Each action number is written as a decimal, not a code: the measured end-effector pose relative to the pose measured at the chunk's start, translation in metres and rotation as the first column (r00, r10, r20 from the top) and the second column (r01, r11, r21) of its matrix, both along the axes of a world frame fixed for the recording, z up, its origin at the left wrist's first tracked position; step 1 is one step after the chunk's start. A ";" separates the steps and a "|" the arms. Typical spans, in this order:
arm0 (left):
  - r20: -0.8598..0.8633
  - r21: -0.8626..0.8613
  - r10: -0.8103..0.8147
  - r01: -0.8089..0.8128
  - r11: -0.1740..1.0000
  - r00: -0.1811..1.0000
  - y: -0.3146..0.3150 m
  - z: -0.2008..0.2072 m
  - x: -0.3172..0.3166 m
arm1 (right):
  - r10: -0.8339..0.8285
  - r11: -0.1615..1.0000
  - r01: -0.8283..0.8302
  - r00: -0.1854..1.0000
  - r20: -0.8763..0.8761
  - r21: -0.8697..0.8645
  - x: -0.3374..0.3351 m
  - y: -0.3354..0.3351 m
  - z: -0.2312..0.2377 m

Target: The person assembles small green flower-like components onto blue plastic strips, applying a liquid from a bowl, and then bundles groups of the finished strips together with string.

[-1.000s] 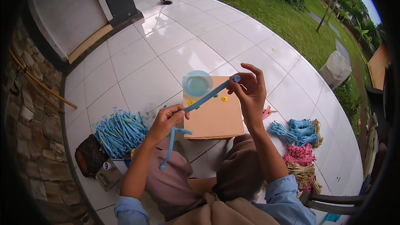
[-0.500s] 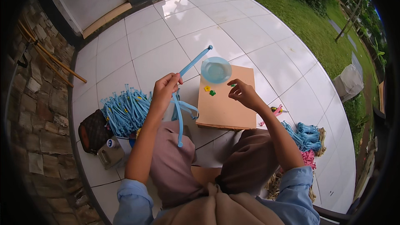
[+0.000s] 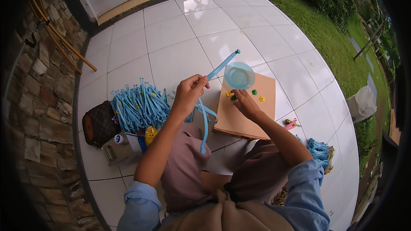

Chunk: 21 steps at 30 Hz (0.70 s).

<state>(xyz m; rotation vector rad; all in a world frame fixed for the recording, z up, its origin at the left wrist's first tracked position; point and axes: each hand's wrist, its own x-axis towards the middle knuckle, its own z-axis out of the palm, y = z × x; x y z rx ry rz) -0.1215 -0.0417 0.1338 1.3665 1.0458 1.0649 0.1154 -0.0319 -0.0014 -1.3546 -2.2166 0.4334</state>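
Along the left of the white tiled floor [image 3: 128, 42], seeing a thick heap of light blue strips [image 3: 141, 109] dotted with yellow, right beside a dark checked bag [image 3: 96, 124] and a grey-brown jug [image 3: 113, 153] with a blue-and-white cap. Partly hiding a yellow item [image 3: 150, 134] behind the left forearm [image 3: 160, 154], too little to name. Facing, straight ahead, a tan cardboard board [image 3: 235, 119] bearing a translucent blue bowl [image 3: 250, 70] at its far left corner. Seeing near the bowl two yellow flower-shaped pieces [image 3: 262, 99], one uncovered green flower-shaped piece [image 3: 254, 92] and, half covered by the right hand [image 3: 246, 102], a second green piece [image 3: 234, 99]. Finding right of the board a pink strip [image 3: 292, 124] and, farther out, a blue bundle [image 3: 317, 147] next to a beige bundle [image 3: 330, 158]. Pinching a knob-ended blue strip [image 3: 222, 65] between thumb and fingers of the left hand [image 3: 190, 94], pointing its tip up and rightward past the bowl, apart from the right hand. Trailing blue lengths [image 3: 204, 132] below, before the left trouser leg [image 3: 182, 162]. Holding the right fingers curled down at the second green piece, being unable to tell pinch from touch.
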 end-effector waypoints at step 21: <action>-0.056 -0.082 -0.052 0.047 0.996 0.997 -0.009 0.005 0.018 | 0.139 0.967 -0.066 0.947 -0.291 0.248 -0.050 -0.055 0.155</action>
